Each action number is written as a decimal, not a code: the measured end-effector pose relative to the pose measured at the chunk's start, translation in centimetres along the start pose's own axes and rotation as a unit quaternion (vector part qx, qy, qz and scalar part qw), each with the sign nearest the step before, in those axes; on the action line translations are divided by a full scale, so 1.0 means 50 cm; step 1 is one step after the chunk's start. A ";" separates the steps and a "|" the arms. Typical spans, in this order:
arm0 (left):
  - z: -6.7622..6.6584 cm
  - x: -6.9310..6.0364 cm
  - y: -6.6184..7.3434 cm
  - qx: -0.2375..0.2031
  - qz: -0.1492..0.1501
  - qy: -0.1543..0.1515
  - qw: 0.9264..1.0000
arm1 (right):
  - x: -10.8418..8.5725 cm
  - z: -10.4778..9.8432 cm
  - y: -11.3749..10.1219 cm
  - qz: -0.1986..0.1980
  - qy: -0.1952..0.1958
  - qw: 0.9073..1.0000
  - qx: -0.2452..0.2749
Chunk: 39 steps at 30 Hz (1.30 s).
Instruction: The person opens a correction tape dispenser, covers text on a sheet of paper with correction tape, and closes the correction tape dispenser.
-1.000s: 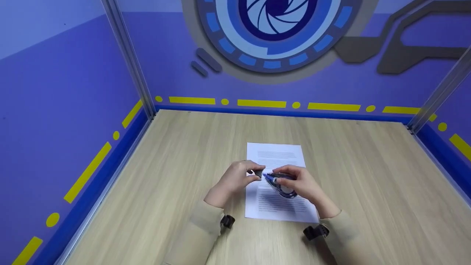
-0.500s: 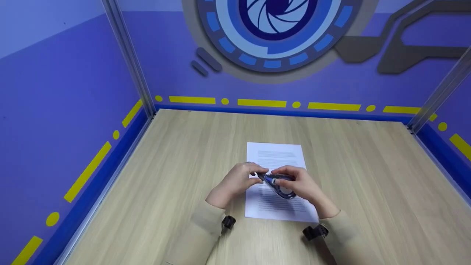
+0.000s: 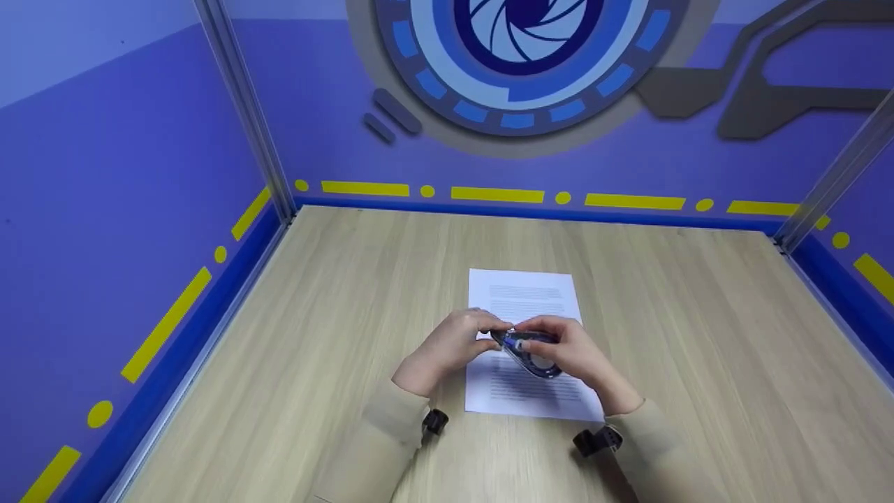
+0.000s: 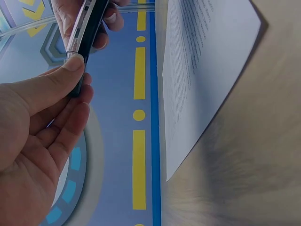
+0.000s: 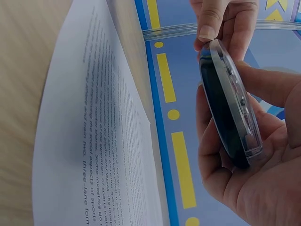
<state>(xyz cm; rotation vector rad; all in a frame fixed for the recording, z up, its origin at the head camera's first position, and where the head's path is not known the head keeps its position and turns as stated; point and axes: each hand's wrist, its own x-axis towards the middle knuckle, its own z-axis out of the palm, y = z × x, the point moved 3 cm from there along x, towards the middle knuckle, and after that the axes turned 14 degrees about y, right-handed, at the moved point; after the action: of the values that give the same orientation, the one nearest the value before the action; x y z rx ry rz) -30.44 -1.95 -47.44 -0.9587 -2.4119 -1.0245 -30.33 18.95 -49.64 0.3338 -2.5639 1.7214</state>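
A correction tape dispenser [image 3: 542,366], teardrop-shaped with a clear side and a dark side, is held up above a printed sheet of paper [image 3: 482,391]. My right hand [image 3: 576,349] grips its wide body between thumb and fingers. At the narrow tip, my left hand [image 3: 450,346] pinches the small dark cap [image 4: 78,88] between thumb and fingers. The cap sits over the tip, though the fingers partly cover it. In the right wrist view, the dispenser [image 5: 225,106] appears edge-on, with the left fingers at its upper end.
The sheet lies flat on a wood-grain table [image 3: 363,279]. Blue printed panels [image 3: 314,105] enclose the back and sides, with metal posts [image 3: 248,112] at the corners. Each wrist carries a black camera strap, the left one [image 3: 434,422] and the right one [image 3: 598,441].
My left hand has moved slightly right with the cap, bringing it onto the blue tip of the correction tape dispenser. The right hand has barely moved.
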 end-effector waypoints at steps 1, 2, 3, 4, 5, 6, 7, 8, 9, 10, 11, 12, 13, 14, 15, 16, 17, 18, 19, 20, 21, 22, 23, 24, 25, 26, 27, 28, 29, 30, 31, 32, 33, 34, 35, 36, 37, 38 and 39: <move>0.000 0.000 0.001 -0.003 0.000 -0.001 1.000 | 0.000 0.000 0.000 0.000 0.000 1.000 0.000; 0.000 0.000 0.001 -0.001 0.003 0.000 1.000 | 0.000 0.001 0.000 0.000 0.000 1.000 0.000; 0.001 0.001 0.001 -0.002 0.005 0.000 1.000 | 0.000 0.001 0.000 0.000 0.000 1.000 0.000; 0.001 0.001 0.002 -0.004 0.006 0.000 1.000 | 0.000 0.001 0.000 0.001 -0.001 1.000 -0.001; 0.002 0.001 0.002 -0.003 0.007 -0.001 1.000 | 0.000 0.002 0.000 0.002 -0.001 1.000 0.000; 0.002 0.001 0.002 -0.003 0.009 -0.003 1.000 | 0.000 0.002 -0.001 0.000 -0.002 1.000 -0.001; 0.003 0.001 0.002 -0.002 0.010 -0.004 1.000 | 0.000 0.002 -0.001 0.001 -0.001 1.000 -0.002; 0.003 0.000 0.003 0.000 0.011 -0.004 1.000 | 0.000 0.002 -0.002 0.002 -0.001 1.000 -0.002; 0.004 0.000 0.003 0.001 0.013 -0.006 1.000 | 0.000 0.002 -0.003 0.003 -0.002 1.000 -0.002; 0.004 0.000 0.003 -0.001 0.013 -0.007 1.000 | 0.000 0.001 -0.004 0.004 -0.004 1.000 -0.001; 0.004 0.000 0.004 -0.001 0.014 -0.008 1.000 | 0.000 0.000 -0.004 0.006 -0.005 1.000 0.000; 0.003 0.000 0.004 -0.003 0.016 -0.009 1.000 | -0.001 0.000 -0.005 0.006 -0.007 1.000 0.000; 0.003 0.000 0.005 -0.006 0.016 -0.010 1.000 | -0.001 -0.001 -0.005 0.010 -0.008 1.000 0.001; 0.002 -0.001 0.006 -0.006 0.019 -0.010 1.000 | -0.001 -0.002 -0.005 0.010 -0.011 1.000 0.002; 0.001 -0.001 0.007 -0.011 0.020 -0.010 1.000 | -0.001 -0.002 -0.005 0.010 -0.013 1.000 0.003; 0.000 -0.001 0.007 -0.015 0.020 -0.011 1.000 | -0.001 -0.003 -0.005 0.011 -0.015 1.000 0.006; -0.001 -0.001 0.008 -0.018 0.021 -0.010 1.000 | -0.001 -0.003 -0.004 0.011 -0.017 1.000 0.007; -0.001 -0.001 0.008 -0.019 0.021 -0.009 1.000 | -0.001 -0.003 -0.004 0.011 -0.019 1.000 0.011; -0.002 -0.002 0.008 -0.018 0.022 -0.008 1.000 | -0.001 -0.003 -0.003 0.011 -0.020 1.000 0.013; -0.002 -0.002 0.008 -0.015 0.022 -0.008 1.000 | -0.001 -0.002 -0.003 0.011 -0.021 1.000 0.014; -0.001 -0.002 0.008 -0.014 0.022 -0.009 1.000 | -0.001 -0.002 -0.002 0.011 -0.022 1.000 0.016; -0.001 -0.002 0.008 -0.010 0.023 -0.009 1.000 | -0.001 -0.002 -0.001 0.011 -0.021 1.000 0.017; 0.000 -0.002 0.008 -0.004 0.024 -0.010 1.000 | -0.001 -0.002 -0.001 0.010 -0.020 1.000 0.018; 0.001 -0.002 0.008 0.001 0.025 -0.010 1.000 | -0.001 -0.002 0.000 0.009 -0.020 1.000 0.017; 0.002 -0.002 0.008 0.005 0.024 -0.011 1.000 | -0.001 -0.002 0.000 0.009 -0.019 1.000 0.014; 0.003 -0.003 0.008 0.006 0.024 -0.012 1.000 | -0.001 -0.002 0.001 0.010 -0.019 1.000 0.013; 0.005 -0.003 0.008 0.007 0.023 -0.012 1.000 | -0.001 -0.002 0.002 0.010 -0.019 1.000 0.012; 0.006 -0.003 0.007 0.007 0.021 -0.012 1.000 | -0.001 -0.002 0.002 0.009 -0.021 1.000 0.011; 0.007 -0.003 0.007 0.008 0.019 -0.012 1.000 | -0.001 -0.002 0.003 0.010 -0.022 1.000 0.009; 0.008 -0.004 0.007 0.007 0.017 -0.011 1.000 | -0.001 -0.002 0.004 0.010 -0.023 1.000 0.006; 0.009 -0.004 0.007 0.006 0.016 -0.011 1.000 | -0.001 -0.003 0.004 0.008 -0.025 1.000 0.002; 0.009 -0.004 0.007 0.004 0.015 -0.010 1.000 | -0.001 -0.003 0.005 0.004 -0.027 1.000 -0.002; 0.009 -0.004 0.007 0.004 0.016 -0.008 1.000 | 0.000 -0.003 0.005 -0.003 -0.030 1.000 -0.006; 0.008 -0.004 0.006 0.002 0.015 -0.007 1.000 | 0.000 -0.004 0.005 -0.012 -0.032 0.999 -0.011; 0.007 -0.004 0.006 0.000 0.017 -0.004 1.000 | 0.000 -0.005 0.004 -0.023 -0.034 0.999 -0.017; 0.006 -0.004 0.006 -0.003 0.019 -0.002 1.000 | -0.001 -0.006 0.002 -0.037 -0.037 0.998 -0.021; 0.005 -0.004 0.005 -0.005 0.020 0.001 1.000 | -0.001 -0.008 0.001 -0.051 -0.038 0.998 -0.026; 0.004 -0.004 0.005 -0.007 0.022 0.003 1.000 | -0.002 -0.009 -0.001 -0.065 -0.040 0.997 -0.031; 0.003 -0.003 0.004 -0.009 0.022 0.004 1.000 | -0.003 -0.011 -0.003 -0.081 -0.040 0.995 -0.037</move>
<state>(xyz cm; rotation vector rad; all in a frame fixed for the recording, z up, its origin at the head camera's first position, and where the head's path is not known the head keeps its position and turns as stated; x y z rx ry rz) -30.19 -1.80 -47.53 -1.0072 -2.3690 -1.0341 -30.19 19.43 -49.30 0.6004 -2.5644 1.5858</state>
